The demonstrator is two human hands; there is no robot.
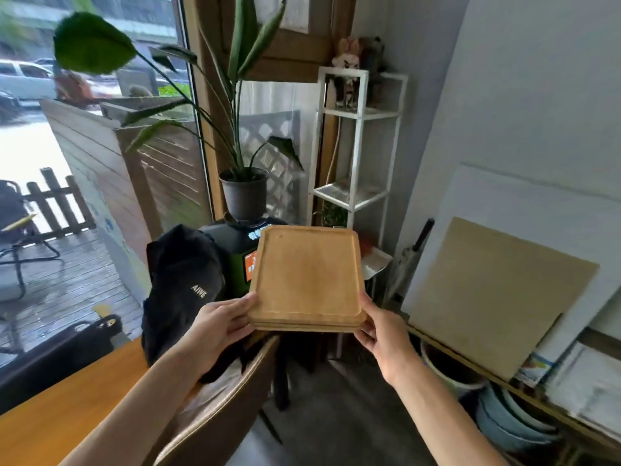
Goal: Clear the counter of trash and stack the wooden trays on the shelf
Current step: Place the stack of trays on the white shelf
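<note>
Head view: you hold the stack of wooden trays (307, 279) level in the air, out in front of you, apparently two or three deep judging by the layered near edge. Your left hand (220, 322) pinches the near left corner, thumb on top and fingers underneath; your right hand (381, 331) clamps the near right corner the same way. The white wire shelf (358, 129) stands beyond the trays, near the wall. Its top tier carries small figurines (349, 79), its middle mesh tier looks bare, and a lower tier sits just behind the trays' far right corner with something white on it, too hidden to name. A potted plant (243, 191) stands on a green appliance (240, 250) left of the trays, beside a black bag (183, 280). Judgement: trays are gathered and in carry; setting them on a tier is left. The counter is not in view, so you cannot tell from here whether the trash is cleared.
</note>
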